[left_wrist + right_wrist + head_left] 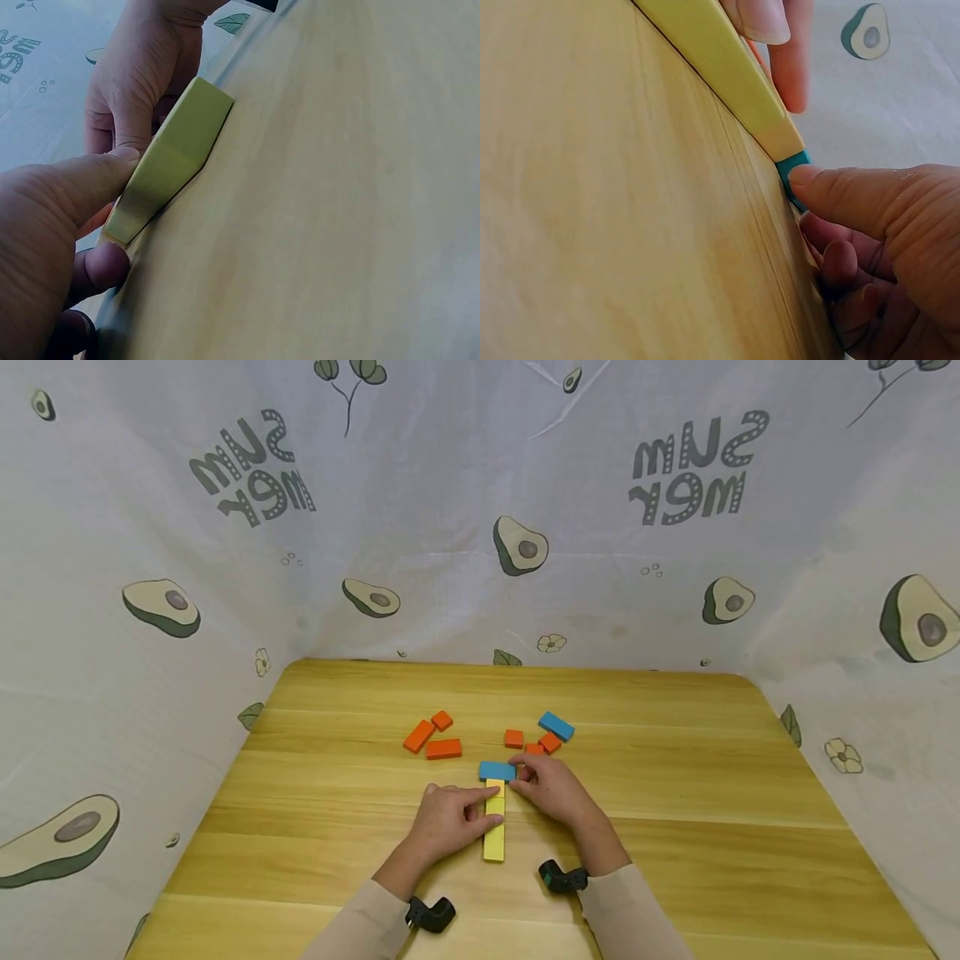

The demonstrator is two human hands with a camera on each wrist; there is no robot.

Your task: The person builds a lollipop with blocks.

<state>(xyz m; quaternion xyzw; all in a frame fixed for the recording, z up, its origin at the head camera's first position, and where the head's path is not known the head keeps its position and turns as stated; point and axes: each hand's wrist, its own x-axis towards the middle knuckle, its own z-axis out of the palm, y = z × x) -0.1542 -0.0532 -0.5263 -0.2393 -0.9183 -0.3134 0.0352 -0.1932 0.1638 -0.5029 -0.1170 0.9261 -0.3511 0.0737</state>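
Yellow wooden blocks (pixel 494 845) lie end to end in a straight row on the table. A blue block (pixel 495 771) lies crosswise against their far end, making a T shape. My left hand (pixel 447 823) comes in from the left, its index fingertip and thumb extended and resting on top of the yellow row (pixel 176 146). At the blue block's right end, my right hand (pixel 553 789) pinches it between thumb and index finger. The right wrist view shows that thumb (pixel 832 191) on the blue block's near edge; most of its other fingers are curled below.
Beyond the left hand lie orange blocks, including a long one (pixel 444 749) and a small cube (pixel 442 720). Past the right hand are small orange cubes (pixel 513 739) and another blue block (pixel 557 726). A printed cloth (pixel 465 485) hangs behind the wooden table (pixel 712 777).
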